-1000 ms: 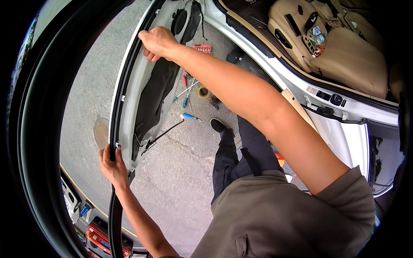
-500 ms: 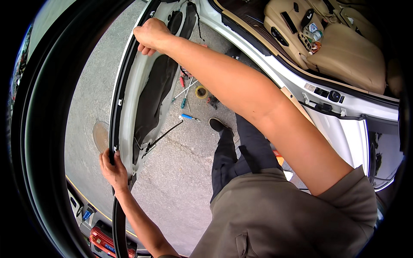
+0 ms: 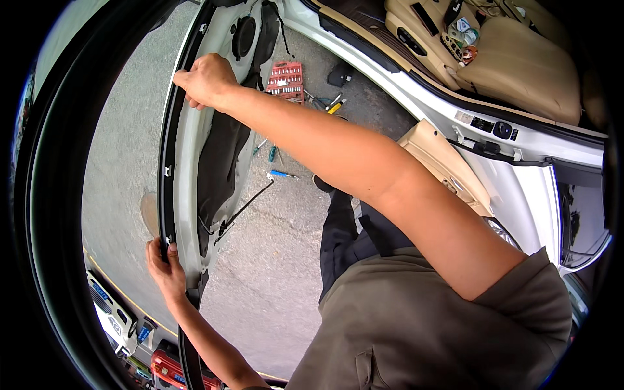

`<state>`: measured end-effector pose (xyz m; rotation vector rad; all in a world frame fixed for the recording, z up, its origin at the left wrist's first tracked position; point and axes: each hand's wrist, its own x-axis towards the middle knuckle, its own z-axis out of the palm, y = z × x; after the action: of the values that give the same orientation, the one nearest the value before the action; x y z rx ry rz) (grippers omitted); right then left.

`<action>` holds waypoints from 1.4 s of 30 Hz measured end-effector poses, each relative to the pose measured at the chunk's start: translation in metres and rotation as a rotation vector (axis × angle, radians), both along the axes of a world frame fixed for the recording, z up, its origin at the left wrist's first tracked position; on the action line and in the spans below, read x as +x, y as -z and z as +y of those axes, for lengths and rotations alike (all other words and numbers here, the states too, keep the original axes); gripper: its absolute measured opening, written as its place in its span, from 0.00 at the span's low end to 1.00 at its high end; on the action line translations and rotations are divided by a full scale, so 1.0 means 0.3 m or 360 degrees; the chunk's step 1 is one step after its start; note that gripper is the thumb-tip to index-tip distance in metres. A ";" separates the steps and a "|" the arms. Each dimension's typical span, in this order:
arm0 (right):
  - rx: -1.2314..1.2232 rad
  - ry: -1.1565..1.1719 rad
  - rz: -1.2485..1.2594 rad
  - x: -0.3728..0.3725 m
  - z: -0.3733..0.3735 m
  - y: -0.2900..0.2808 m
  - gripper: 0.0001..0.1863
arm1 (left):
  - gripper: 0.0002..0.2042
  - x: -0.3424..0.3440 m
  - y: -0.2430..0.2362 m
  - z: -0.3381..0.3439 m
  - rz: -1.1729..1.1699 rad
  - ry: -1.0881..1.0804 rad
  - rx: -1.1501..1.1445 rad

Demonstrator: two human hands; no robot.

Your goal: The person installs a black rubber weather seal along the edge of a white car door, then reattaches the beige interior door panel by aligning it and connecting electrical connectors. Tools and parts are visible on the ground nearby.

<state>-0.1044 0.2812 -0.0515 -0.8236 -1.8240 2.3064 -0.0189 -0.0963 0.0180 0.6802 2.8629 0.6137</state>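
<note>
A white car door [image 3: 188,156], its inner side bare, stands swung out at the left. Along its upper edge runs a long black trim strip [image 3: 168,140] with small pale clips. Toward the near end, my left hand [image 3: 166,270] is wrapped round this strip, thumb on the inner side and fingers outside. Farther along, my right hand [image 3: 211,79] is closed with its fingertips pinching the strip's edge; the palm side is hidden. A dark sheet [image 3: 224,153] covers the middle of the door, below a round black speaker [image 3: 244,37].
On the ground lie a red socket set [image 3: 286,79], pliers with yellow handles [image 3: 337,106] and a blue-handled tool [image 3: 283,174]. A beige door panel [image 3: 432,153] leans by the car body. Beige seats [image 3: 520,71] show at the right. A red case [image 3: 172,370] sits lower left.
My right hand has come nearer along the strip, uncovering the speaker. The view has shifted, bringing the socket set and beige panel into sight. My left hand keeps its hold.
</note>
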 end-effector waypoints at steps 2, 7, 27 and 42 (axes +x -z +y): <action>0.0024 -0.0004 -0.0031 -0.006 -0.003 -0.003 0.17 | 0.15 0.002 0.022 -0.023 0.0119 0.0060 -0.0081; 0.0078 -0.0004 -0.0017 0.009 -0.004 0.012 0.18 | 0.22 0.064 -0.019 0.076 0.0102 -0.0159 -0.0197; -0.0728 -0.0260 -0.0026 0.168 0.060 0.274 0.16 | 0.24 -0.624 0.085 1.175 0.0501 0.0395 -0.0679; -0.0467 -0.0377 -0.0283 0.406 0.280 0.452 0.15 | 0.23 -0.566 0.147 1.117 0.0812 0.0733 -0.0599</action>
<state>0.0174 0.3653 -0.1871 -0.9196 -1.7578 2.7833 -0.1887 0.2389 -0.0260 1.5305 2.9340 -0.1911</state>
